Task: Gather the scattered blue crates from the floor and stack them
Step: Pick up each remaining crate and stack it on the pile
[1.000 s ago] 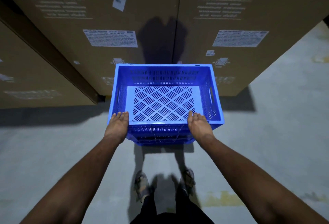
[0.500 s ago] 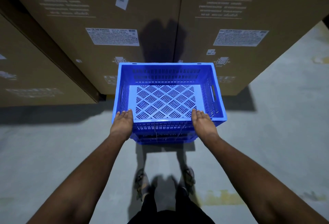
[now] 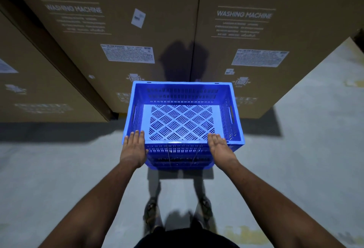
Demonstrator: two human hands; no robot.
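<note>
A blue crate (image 3: 232,109) with a slotted floor sits nested on top of other blue crates (image 3: 179,162), whose rims show as layers under its front wall. The stack stands on the floor against the cardboard boxes. My left hand (image 3: 134,149) lies on the top crate's near left corner, fingers straight over the rim and thumb against the front wall. My right hand (image 3: 220,147) lies on the near right part of the rim, fingers straight as well.
Tall cardboard washing machine boxes (image 3: 126,37) stand directly behind the stack, and another box (image 3: 39,90) stands at the left. Grey concrete floor (image 3: 295,169) spreads to both sides and toward me. My feet (image 3: 151,210) stand just short of the stack.
My view has tilted up and shows more of the boxes. Both hands stay on the near rim of the top crate, and the crate has hardly moved.
</note>
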